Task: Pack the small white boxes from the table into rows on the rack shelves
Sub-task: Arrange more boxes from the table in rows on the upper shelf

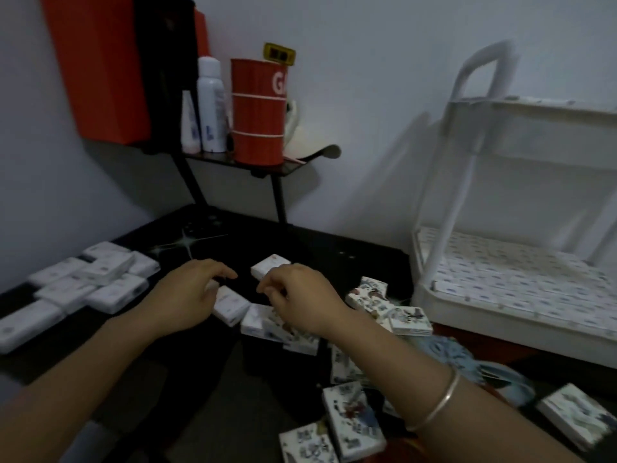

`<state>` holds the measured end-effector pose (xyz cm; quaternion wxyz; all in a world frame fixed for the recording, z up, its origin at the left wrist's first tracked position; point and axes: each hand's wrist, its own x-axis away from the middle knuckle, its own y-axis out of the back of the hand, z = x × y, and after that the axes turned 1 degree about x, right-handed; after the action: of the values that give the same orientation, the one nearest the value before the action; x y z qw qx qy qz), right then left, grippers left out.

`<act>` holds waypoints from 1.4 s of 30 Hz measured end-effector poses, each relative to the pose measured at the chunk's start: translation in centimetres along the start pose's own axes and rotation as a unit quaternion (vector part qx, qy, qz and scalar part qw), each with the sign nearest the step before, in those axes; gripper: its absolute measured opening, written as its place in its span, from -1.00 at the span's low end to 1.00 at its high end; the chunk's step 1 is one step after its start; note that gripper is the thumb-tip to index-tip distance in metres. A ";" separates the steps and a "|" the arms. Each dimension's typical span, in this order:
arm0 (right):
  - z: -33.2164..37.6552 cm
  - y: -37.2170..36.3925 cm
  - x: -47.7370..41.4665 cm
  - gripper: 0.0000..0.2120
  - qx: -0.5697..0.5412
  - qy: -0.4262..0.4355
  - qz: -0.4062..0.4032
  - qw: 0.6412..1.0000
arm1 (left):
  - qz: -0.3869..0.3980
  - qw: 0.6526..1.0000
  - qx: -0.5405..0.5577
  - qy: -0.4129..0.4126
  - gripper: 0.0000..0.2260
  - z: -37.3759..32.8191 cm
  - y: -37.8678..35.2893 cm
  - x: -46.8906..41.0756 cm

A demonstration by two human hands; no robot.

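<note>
a dark tabletop (233, 242) is carrying the whole arrangement and is running back to a pale wall. a white rack (444, 208) is standing at the right edge; its lower shelf (534, 345) is holding rows of small white boxes (517, 282) lying flat, while its upper shelf (534, 105) is showing only its rim from this angle. an orange bag (100, 68) and a black bag (163, 71) are hanging at upper left. a loose heap of white boxes (90, 282) is lying on the tabletop at left, well apart from the rack. a small black stand (240, 161) is bearing a red can (258, 111), a white spray bottle (211, 105) and a smaller tube (189, 123). printed boxes (377, 302) are lying tumbled between the hands and the rack, with more (350, 426) in the foreground. the left grip (187, 295) is curling its fingers over the tabletop, with one white box (230, 305) touching its thumb side; whether it is grasping that box cannot be told. the right grip (297, 299) is curling likewise, just in front of another white box (269, 266); whether it is holding anything cannot be told. a thin bangle (440, 399) is circling the right wrist.
</note>
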<state>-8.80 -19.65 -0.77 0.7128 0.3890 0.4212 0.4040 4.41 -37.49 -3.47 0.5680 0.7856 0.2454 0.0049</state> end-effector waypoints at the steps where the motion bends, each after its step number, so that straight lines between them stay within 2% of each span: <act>1: 0.5 -0.6 -0.7 -0.77 0.023 -0.003 0.017 1.000 | 0.016 1.000 -0.013 0.002 -0.63 0.8 -0.3 0.2; 3: 1.1 -1.5 -1.7 -0.73 0.131 -0.010 0.092 0.987 | 0.059 0.998 -0.034 -0.014 -0.56 1.9 -1.1 0.4; 5: 1.4 -2.0 -2.1 -0.65 0.222 -0.036 0.170 0.959 | 0.084 0.994 -0.053 -0.047 -0.51 2.6 -1.8 0.6; 8: 1.3 -2.2 -2.3 -0.63 0.249 -0.052 0.190 0.948 | 0.082 0.992 -0.065 -0.073 -0.51 3.1 -2.4 0.6; 11: 0.7 -1.7 -2.1 -0.53 0.218 -0.039 0.151 0.963 | 0.040 0.993 -0.044 -0.101 -0.63 2.8 -2.0 0.5; 14: 0.0 -0.8 -1.8 -0.48 0.008 -0.088 0.069 0.994 | 0.035 0.993 -0.053 -0.100 -0.62 1.9 -1.3 0.3; 16: -0.6 -0.1 -1.6 -0.50 -0.128 -0.109 0.000 0.986 | 0.031 0.996 -0.039 -0.079 -0.55 1.2 -1.2 0.4; 19: -1.5 1.2 -1.0 -0.61 -0.225 -0.097 -0.072 0.967 | 0.002 0.997 0.038 -0.063 -0.56 -0.5 -0.4 0.6; 23: -3.0 4.0 0.8 -0.69 -0.264 -0.100 -0.116 0.952 | -0.014 0.992 0.104 -0.072 -0.58 -4.4 1.1 -0.2; 26: -4.5 6.9 3.2 -0.79 -0.227 -0.095 -0.149 0.958 | -0.025 0.977 0.194 -0.090 -0.62 -8.8 1.8 -1.4; 27: -5.1 7.9 4.1 -0.81 -0.204 -0.102 -0.168 0.959 | -0.024 0.964 0.246 -0.095 -0.64 -10.4 2.0 -1.8; 29: -6.2 10.2 5.9 -0.73 -0.191 -0.129 -0.204 0.951 | 0.000 0.929 0.354 -0.105 -0.65 -13.9 2.3 -2.8; 32: -7.9 13.9 8.9 -0.70 -0.303 -0.219 -0.227 0.899 | 0.041 0.881 0.453 -0.130 -0.68 -19.2 2.4 -4.3; 34: -9.0 16.6 11.1 -0.69 -0.323 -0.232 -0.236 0.887 | 0.054 0.865 0.478 -0.143 -0.68 -22.8 2.3 -5.4; 39: -11.9 21.7 17.1 -0.65 -0.334 -0.188 -0.290 0.877 | 0.025 0.843 0.507 -0.178 -0.70 -32.3 3.0 -8.1; 42: -13.3 24.1 20.3 -0.75 -0.331 -0.163 -0.316 0.874 | 0.008 0.826 0.518 -0.222 -0.69 -37.7 4.0 -10.1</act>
<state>-20.45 10.50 10.46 0.9481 0.0370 0.2410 0.2041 -13.71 -8.85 16.22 0.1169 0.9461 0.0736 -0.2929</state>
